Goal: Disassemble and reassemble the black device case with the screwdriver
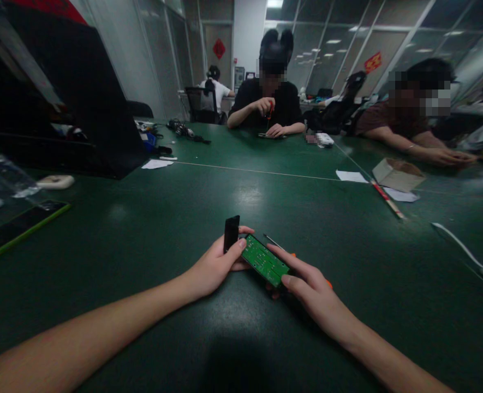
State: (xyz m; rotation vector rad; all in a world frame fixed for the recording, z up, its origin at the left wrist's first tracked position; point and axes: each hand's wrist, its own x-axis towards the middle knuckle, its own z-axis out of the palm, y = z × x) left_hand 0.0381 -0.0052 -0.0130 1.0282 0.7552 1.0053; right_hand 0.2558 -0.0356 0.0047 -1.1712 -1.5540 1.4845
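A small green circuit board point(264, 261) is held between both my hands just above the dark green table point(151, 240). My left hand point(214, 266) pinches the board's far end, thumb on top. A small black part point(231, 233) stands upright at that hand's fingertips. My right hand point(306, 281) grips the board's near end with curled fingers. Behind my right hand lies an orange-handled screwdriver point(276, 243), its thin metal shaft pointing away to the left.
A phone in a green case point(20, 226) lies at the left, with a black open laptop point(77, 93) behind it. Three other people sit at the far side. A cardboard box point(397, 173), paper slips and a white cable point(466, 254) lie at the right.
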